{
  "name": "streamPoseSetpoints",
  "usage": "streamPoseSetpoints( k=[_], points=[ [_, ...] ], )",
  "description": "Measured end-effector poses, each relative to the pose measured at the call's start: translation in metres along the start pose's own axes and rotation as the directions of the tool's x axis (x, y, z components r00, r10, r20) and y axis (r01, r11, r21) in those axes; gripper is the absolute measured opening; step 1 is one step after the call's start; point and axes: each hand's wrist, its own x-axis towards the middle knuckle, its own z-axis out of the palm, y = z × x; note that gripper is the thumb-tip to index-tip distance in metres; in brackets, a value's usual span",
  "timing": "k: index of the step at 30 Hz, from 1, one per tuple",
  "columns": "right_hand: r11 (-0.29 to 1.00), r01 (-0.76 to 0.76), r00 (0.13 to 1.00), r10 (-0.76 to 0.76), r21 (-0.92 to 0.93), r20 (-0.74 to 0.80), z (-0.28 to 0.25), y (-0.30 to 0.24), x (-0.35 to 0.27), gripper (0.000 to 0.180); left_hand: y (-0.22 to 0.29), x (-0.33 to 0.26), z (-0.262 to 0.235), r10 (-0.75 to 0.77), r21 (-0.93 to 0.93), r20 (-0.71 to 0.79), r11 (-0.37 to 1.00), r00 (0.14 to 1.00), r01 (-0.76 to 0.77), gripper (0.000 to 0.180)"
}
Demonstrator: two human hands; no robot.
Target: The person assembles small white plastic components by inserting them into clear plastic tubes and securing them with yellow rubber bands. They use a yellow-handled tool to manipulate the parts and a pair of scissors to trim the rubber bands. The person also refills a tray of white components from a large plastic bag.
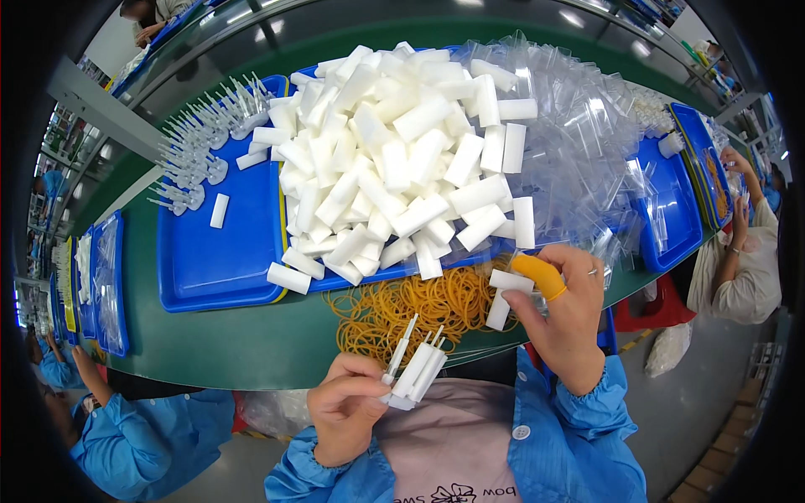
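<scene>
**Left hand (345, 409) gripping a pin holder (402, 401) while right hand (570, 310) is pinching a white cylinder (512, 282)**

The left hand is closing its thumb and fingers around the base of the pin holder, low in front of the person's chest. Thin pins are rising from that base and leaning to the right; at least two are carrying white sleeves (415, 369), while another, nearest the fingers, is showing a bare slender shaft.

The right hand is holding its thumb and index finger nearly together on the white cylinder, above the near edge of the table (210, 348). A yellow finger cot (541, 275) is covering the index finger. A second white cylinder (497, 311) is sitting just below the first; whether the hand is gripping it too, one cannot tell.

Between the hands and the big heap of white cylinders (394, 159), tangled yellow-brown rubber bands (402, 306) are lying on the green surface. Clear plastic pieces (579, 142) are piling up against the heap's right side. To the left, a blue tray (222, 268) is bearing a loose white cylinder (219, 210), and more pin holders (215, 172) are standing in a cluster along its far left edge.
</scene>
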Motion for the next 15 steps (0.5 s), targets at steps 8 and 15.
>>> streamPoseSetpoints(
  k=[8, 15],
  points=[
    [0.995, -0.032, 0.988, 0.045, -0.091, 0.148, -0.0063, -0.0023, -0.0044, 0.036, -0.0008, 0.001, 0.0003, 0.018, -0.011, -0.011, 1.0, 1.0, -0.018, 0.016],
    [0.995, -0.034, 0.985, 0.05, -0.096, 0.166, -0.0049, -0.0051, -0.0065, 0.032, 0.0007, 0.0008, 0.0022, 0.021, -0.021, -0.025, 1.0, 0.999, -0.022, 0.015]
  ],
)
